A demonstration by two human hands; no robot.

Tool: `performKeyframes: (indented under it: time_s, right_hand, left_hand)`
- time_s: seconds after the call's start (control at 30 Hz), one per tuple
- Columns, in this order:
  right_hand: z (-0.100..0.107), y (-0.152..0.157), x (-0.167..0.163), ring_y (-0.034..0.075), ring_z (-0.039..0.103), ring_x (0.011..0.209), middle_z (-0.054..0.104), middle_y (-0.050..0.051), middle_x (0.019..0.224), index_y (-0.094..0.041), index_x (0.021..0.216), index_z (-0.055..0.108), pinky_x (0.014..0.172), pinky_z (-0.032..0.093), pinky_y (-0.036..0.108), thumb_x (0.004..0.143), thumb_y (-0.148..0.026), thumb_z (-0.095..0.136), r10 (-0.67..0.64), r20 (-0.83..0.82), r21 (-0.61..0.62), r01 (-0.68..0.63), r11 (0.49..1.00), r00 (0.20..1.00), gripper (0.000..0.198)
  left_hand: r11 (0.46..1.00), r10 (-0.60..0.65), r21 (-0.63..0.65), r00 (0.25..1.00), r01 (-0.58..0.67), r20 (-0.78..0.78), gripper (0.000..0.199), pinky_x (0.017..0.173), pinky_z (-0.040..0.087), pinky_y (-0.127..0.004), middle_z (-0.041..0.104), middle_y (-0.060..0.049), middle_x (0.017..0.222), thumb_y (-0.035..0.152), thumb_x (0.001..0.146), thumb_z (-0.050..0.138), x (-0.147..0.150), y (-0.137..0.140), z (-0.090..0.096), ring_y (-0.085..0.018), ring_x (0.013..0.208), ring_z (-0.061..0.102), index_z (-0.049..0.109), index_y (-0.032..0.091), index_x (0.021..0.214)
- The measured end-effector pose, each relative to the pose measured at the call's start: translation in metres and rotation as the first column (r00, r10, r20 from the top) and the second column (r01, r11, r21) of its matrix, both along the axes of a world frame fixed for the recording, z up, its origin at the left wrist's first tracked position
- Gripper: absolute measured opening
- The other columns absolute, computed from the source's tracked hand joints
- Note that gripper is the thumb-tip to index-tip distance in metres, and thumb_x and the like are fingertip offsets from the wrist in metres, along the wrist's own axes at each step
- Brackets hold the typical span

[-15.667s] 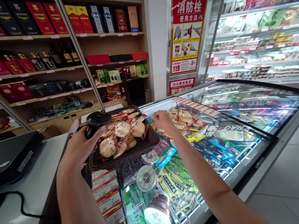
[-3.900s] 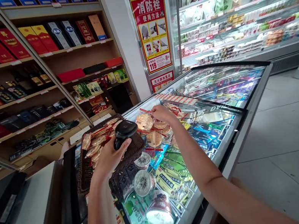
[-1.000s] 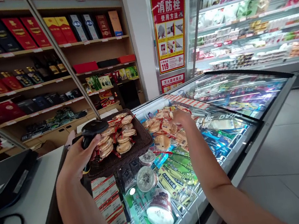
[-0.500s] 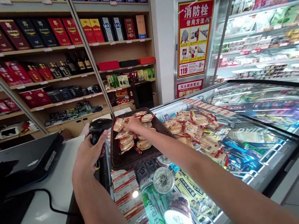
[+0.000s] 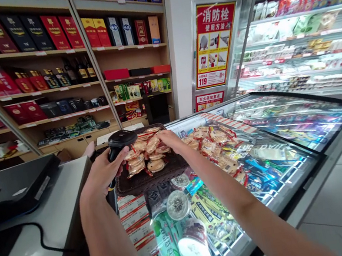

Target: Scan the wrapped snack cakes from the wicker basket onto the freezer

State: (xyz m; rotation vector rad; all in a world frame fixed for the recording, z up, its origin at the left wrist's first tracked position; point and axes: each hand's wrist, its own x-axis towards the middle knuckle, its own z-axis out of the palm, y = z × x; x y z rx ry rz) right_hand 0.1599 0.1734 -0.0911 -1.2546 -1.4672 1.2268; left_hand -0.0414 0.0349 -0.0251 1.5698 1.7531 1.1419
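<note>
**First inspector:** What do we record as the step in hand?

**Second inspector:** In our judgement, arranging wrapped biscuits point(image 5: 156, 166) in stacks. They stand in the dark woven basket point(image 5: 141, 185), towards its far part, with bare weave at the near end; more packets point(image 5: 211, 146) lie loose to its right, over the freezer point(image 5: 316, 154).

**First inspector:** State of the hands?

**Second inspector:** The right hand point(image 5: 164, 138) is over the basket, fingers bent and close together, touching a tilted packet. The thumb is hidden, so we cannot tell whether it pinches. The left hand point(image 5: 103, 170) is closed around the handle of a black scanner point(image 5: 121, 138) beside the basket's left edge; contact with the basket is unclear.

**First inspector:** And what does the next move call for?

**Second inspector:** We judge: seating that packet flat before the fingers let go, since slick wrappers may slide. The scanner wants holding clear of the stacks.

**First inspector:** Surroundings?

**Second inspector:** A white bench point(image 5: 69, 177) at the left, carrying a flat dark device point(image 5: 12, 184); stocked shelves point(image 5: 132, 57) behind.
</note>
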Motion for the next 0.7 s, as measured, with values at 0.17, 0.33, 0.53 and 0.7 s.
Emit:
performKeyframes:
  time_s: [0.17, 0.33, 0.53, 0.7]
  right_hand:
    - [0.004, -0.031, 0.101, 0.014, 0.065, 0.067, 0.067, 0.002, 0.075, -0.019, 0.079, 0.059, 0.062, 0.054, 0.023, 0.082, -0.025, 0.052, -0.099, -0.098, 0.006, 0.100, 0.995, 0.990, 0.010]
    - [0.004, -0.033, 0.158, 0.013, 0.060, 0.066, 0.062, 0.000, 0.072, -0.018, 0.071, 0.058, 0.059, 0.051, 0.021, 0.080, -0.028, 0.057, -0.045, -0.165, 0.064, 0.056, 0.996, 0.985, 0.013]
    - [0.002, -0.029, 0.181, 0.012, 0.055, 0.060, 0.060, -0.001, 0.068, -0.019, 0.066, 0.056, 0.054, 0.045, 0.021, 0.079, -0.030, 0.059, 0.099, -0.169, 0.125, -0.078, 0.989, 0.981, 0.017]
    - [0.003, -0.029, 0.179, 0.012, 0.055, 0.062, 0.060, 0.000, 0.069, -0.019, 0.068, 0.056, 0.056, 0.047, 0.020, 0.081, -0.033, 0.059, 0.119, -0.183, 0.150, -0.092, 0.984, 0.976, 0.019]
  left_hand:
    - [0.980, -0.197, -0.007, 0.978, 0.198, 0.065, 0.052, 0.048, 0.036, -0.023, 0.053, 0.003, 0.055, 0.071, 0.070, 0.069, 0.027, 0.009, -0.003, -0.012, 0.049, 0.046, 0.055, 0.021, 0.077]
    - [0.935, -0.353, -0.005, 0.934, 0.354, 0.054, 0.050, 0.049, 0.038, -0.023, 0.052, 0.003, 0.057, 0.068, 0.076, 0.065, 0.067, 0.014, -0.007, -0.011, 0.050, 0.046, 0.053, 0.020, 0.074]
    - [0.893, -0.447, -0.079, 0.894, 0.444, -0.032, 0.049, 0.047, 0.036, -0.023, 0.049, 0.003, 0.054, 0.068, 0.078, 0.063, 0.096, 0.014, -0.011, -0.012, 0.049, 0.043, 0.053, 0.020, 0.074]
    - [0.881, -0.473, -0.104, 0.870, 0.462, -0.138, 0.047, 0.050, 0.037, -0.024, 0.053, 0.002, 0.054, 0.065, 0.079, 0.062, 0.097, 0.015, -0.013, -0.013, 0.051, 0.047, 0.052, 0.020, 0.070]
